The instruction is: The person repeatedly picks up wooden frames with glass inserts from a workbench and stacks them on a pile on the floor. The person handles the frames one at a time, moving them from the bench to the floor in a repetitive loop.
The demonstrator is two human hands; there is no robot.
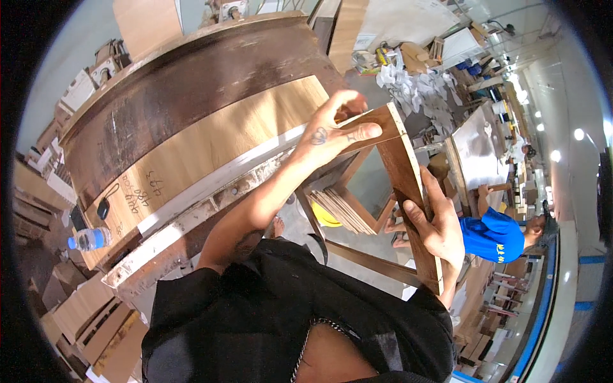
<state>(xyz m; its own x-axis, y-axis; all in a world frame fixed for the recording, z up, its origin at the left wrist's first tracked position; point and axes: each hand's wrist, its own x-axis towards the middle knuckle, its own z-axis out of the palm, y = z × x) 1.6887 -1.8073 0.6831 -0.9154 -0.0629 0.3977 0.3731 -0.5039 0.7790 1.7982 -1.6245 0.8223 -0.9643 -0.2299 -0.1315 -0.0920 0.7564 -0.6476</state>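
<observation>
I hold a brown wooden frame (401,167) upright in front of me, beside the edge of a big workbench (191,191). My left hand (332,133) is closed over the frame's top corner, thumb and fingers pinching the top rail. My right hand (435,226) is wrapped around the frame's long side rail lower down. Through the frame's opening I see a stack of thin plywood pieces (348,210) on the floor, with something yellow (327,218) next to it.
A light plywood sheet (211,143) with handwriting lies on the bench against a dark curved wooden panel (191,76). A water bottle (89,239) and a small black object (103,207) sit at the bench's left end. A person in a blue shirt (495,237) crouches to the right. Crumpled white paper (415,89) lies beyond.
</observation>
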